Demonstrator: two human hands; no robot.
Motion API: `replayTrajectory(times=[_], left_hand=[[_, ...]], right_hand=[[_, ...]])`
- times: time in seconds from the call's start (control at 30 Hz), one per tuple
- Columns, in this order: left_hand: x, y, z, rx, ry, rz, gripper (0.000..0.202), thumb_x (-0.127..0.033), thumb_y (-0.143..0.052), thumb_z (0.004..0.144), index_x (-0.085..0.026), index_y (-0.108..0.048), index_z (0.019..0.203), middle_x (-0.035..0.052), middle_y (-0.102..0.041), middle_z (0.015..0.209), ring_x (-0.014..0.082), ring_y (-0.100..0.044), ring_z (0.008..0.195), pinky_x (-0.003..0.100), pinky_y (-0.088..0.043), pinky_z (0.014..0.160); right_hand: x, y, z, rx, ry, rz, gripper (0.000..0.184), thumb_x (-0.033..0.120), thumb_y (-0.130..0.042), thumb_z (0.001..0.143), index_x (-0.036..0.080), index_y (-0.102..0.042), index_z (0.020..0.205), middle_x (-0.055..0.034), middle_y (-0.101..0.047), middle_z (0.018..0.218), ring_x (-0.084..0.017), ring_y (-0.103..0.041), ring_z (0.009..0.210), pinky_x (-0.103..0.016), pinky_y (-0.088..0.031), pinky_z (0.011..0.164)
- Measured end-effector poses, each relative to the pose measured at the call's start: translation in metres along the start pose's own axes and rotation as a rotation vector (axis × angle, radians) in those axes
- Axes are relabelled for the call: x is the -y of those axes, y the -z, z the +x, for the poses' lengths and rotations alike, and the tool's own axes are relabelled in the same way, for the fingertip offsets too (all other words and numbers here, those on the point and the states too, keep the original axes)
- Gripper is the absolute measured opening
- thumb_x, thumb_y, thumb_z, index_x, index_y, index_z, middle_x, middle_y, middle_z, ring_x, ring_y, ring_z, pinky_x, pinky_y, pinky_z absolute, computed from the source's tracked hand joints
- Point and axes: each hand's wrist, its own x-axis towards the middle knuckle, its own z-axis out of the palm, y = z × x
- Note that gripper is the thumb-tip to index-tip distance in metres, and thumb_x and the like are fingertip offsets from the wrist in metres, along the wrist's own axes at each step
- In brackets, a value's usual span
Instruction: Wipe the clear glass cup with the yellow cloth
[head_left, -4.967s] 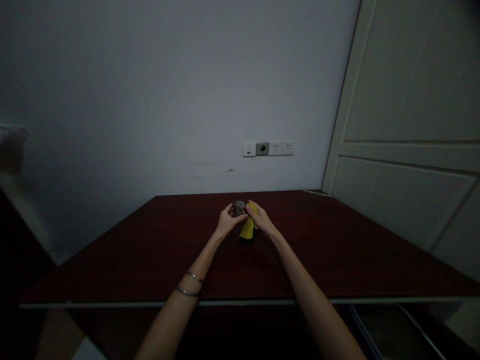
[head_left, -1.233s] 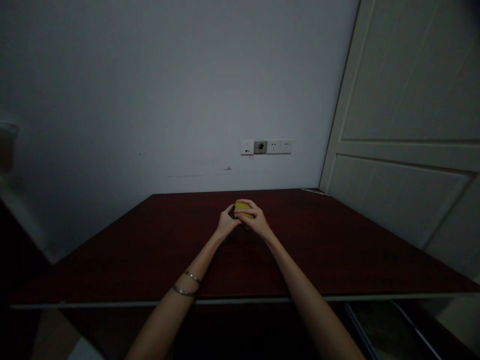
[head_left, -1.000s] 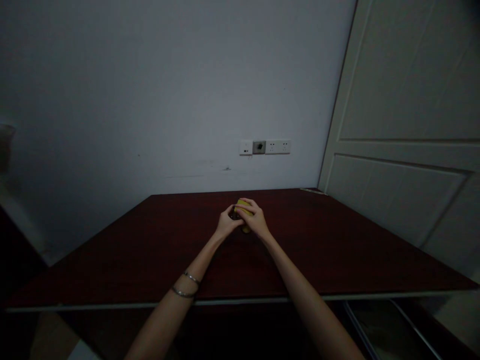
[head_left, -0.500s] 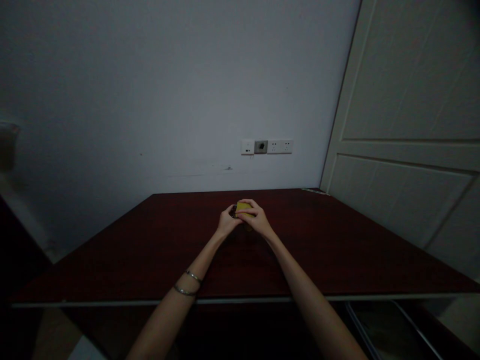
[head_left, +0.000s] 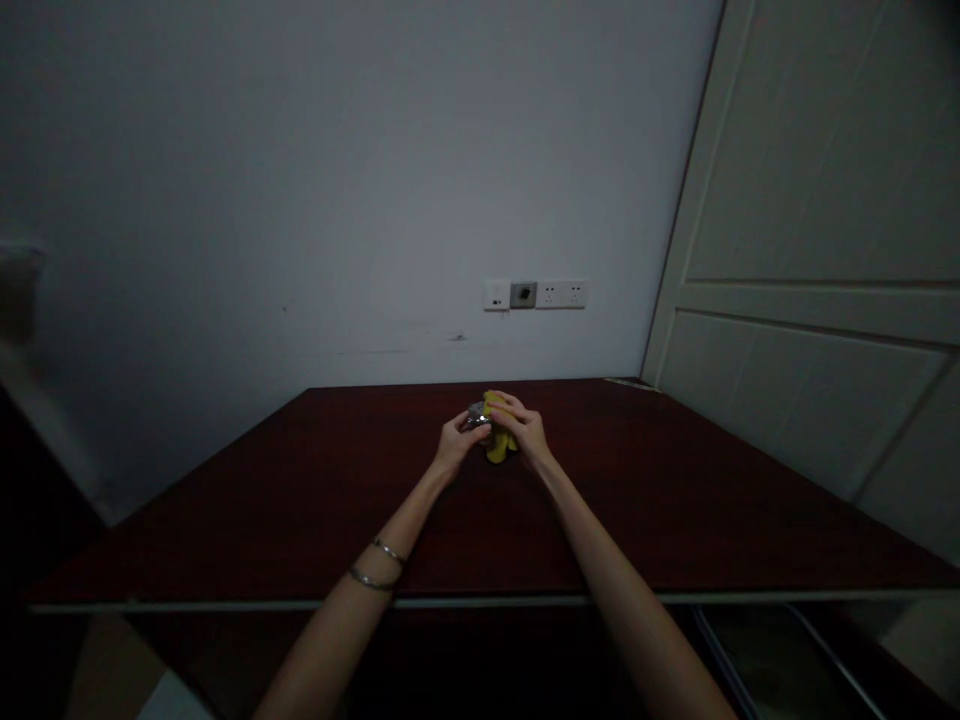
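Observation:
Both arms reach out over a dark red-brown table [head_left: 300, 500]. My left hand [head_left: 454, 448] is closed round a small shiny dark object [head_left: 475, 415] that I cannot name, held just above the tabletop. My right hand [head_left: 525, 432] is closed on a yellow cloth [head_left: 496, 448] bunched against the object's right side; part of the cloth hangs below the fingers. Two thin bracelets [head_left: 375, 566] sit on my left wrist.
A grey wall rises behind the table, with a row of sockets [head_left: 535, 294] on it. A white panelled door [head_left: 817, 300] stands at the right. The table's pale front edge [head_left: 480, 603] runs across below my forearms. A blurred object [head_left: 19, 290] is at the far left.
The yellow cloth covered the top of the object half a second ago. Now my right hand has drawn it to the right side, and the shiny object shows again.

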Motion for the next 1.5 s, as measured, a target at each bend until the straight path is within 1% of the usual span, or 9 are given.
replayTrajectory(times=[0.17, 0.4, 0.7, 0.87, 1.0, 1.2, 1.33, 1.4, 1.5], left_hand=[[0.000, 0.002, 0.001, -0.002, 0.007, 0.015, 0.052, -0.032, -0.073, 0.055, -0.011, -0.060, 0.101, 0.0075, -0.066, 0.091, 0.0181, -0.061, 0.079, 0.028, -0.047, 0.071], [-0.006, -0.002, -0.004, 0.072, -0.015, 0.081, 0.054, -0.028, -0.076, 0.051, -0.009, -0.060, 0.099, 0.0093, -0.065, 0.096, 0.0205, -0.061, 0.084, 0.031, -0.047, 0.077], [0.000, -0.001, -0.001, 0.059, -0.026, 0.118, 0.055, -0.029, -0.075, 0.052, -0.009, -0.060, 0.101, 0.0099, -0.064, 0.098, 0.0207, -0.061, 0.086, 0.033, -0.046, 0.080], [0.006, 0.000, 0.000, 0.115, -0.030, 0.155, 0.055, -0.028, -0.076, 0.050, -0.010, -0.060, 0.100, 0.0089, -0.065, 0.097, 0.0202, -0.060, 0.087, 0.031, -0.046, 0.079], [0.000, 0.001, -0.001, 0.093, -0.014, 0.136, 0.053, -0.031, -0.074, 0.052, -0.010, -0.061, 0.099, 0.0092, -0.065, 0.096, 0.0207, -0.060, 0.085, 0.030, -0.047, 0.076], [-0.009, 0.005, -0.002, -0.017, 0.029, 0.147, 0.045, -0.040, -0.070, 0.056, -0.009, -0.066, 0.089, 0.0073, -0.068, 0.077, 0.0179, -0.060, 0.071, 0.023, -0.044, 0.059], [-0.002, 0.010, 0.003, -0.065, 0.052, 0.106, 0.045, -0.046, -0.067, 0.057, -0.009, -0.066, 0.083, 0.0054, -0.066, 0.068, 0.0131, -0.057, 0.059, 0.020, -0.041, 0.052], [0.003, 0.013, 0.006, -0.060, 0.078, 0.069, 0.045, -0.049, -0.065, 0.060, -0.008, -0.066, 0.079, 0.0054, -0.064, 0.066, 0.0115, -0.055, 0.056, 0.020, -0.041, 0.052], [0.007, 0.015, 0.009, -0.029, 0.150, 0.050, 0.047, -0.052, -0.063, 0.061, -0.007, -0.064, 0.076, 0.0061, -0.063, 0.065, 0.0112, -0.054, 0.054, 0.022, -0.043, 0.053]], right_hand=[[0.001, -0.002, -0.001, 0.011, 0.013, -0.012, 0.022, 0.032, -0.068, 0.063, 0.022, -0.070, 0.082, -0.0059, -0.058, 0.114, -0.022, -0.051, 0.107, -0.034, -0.039, 0.092], [-0.008, 0.000, 0.003, -0.202, -0.132, 0.007, 0.030, 0.035, -0.068, 0.061, 0.017, -0.069, 0.086, -0.0081, -0.067, 0.094, -0.023, -0.059, 0.092, -0.038, -0.043, 0.085], [-0.005, 0.004, 0.002, -0.004, 0.029, -0.082, 0.018, 0.031, -0.069, 0.060, 0.021, -0.071, 0.075, -0.0056, -0.062, 0.105, -0.021, -0.055, 0.100, -0.034, -0.041, 0.089], [-0.008, 0.003, 0.003, -0.134, -0.103, -0.018, 0.024, 0.033, -0.070, 0.059, 0.019, -0.070, 0.078, -0.0067, -0.067, 0.091, -0.022, -0.059, 0.091, -0.036, -0.043, 0.085], [-0.010, 0.002, 0.004, -0.212, -0.211, 0.102, 0.032, 0.037, -0.068, 0.060, 0.017, -0.068, 0.085, -0.0070, -0.068, 0.090, -0.021, -0.061, 0.082, -0.035, -0.045, 0.079], [-0.001, 0.000, 0.002, -0.014, -0.204, 0.078, 0.041, 0.041, -0.065, 0.063, 0.020, -0.063, 0.099, -0.0051, -0.064, 0.100, -0.021, -0.059, 0.091, -0.032, -0.045, 0.081], [0.005, 0.000, -0.003, 0.187, -0.152, -0.011, 0.069, 0.029, -0.075, 0.052, 0.023, -0.049, 0.116, -0.0048, -0.058, 0.111, -0.020, -0.055, 0.099, -0.032, -0.042, 0.087], [0.003, -0.002, -0.005, 0.219, -0.109, -0.050, 0.083, 0.024, -0.077, 0.047, 0.024, -0.042, 0.122, -0.0064, -0.054, 0.117, -0.020, -0.052, 0.104, -0.032, -0.040, 0.090], [-0.002, -0.005, -0.006, 0.179, -0.066, -0.101, 0.086, 0.024, -0.077, 0.046, 0.022, -0.039, 0.124, -0.0090, -0.049, 0.122, -0.020, -0.049, 0.109, -0.034, -0.038, 0.093]])
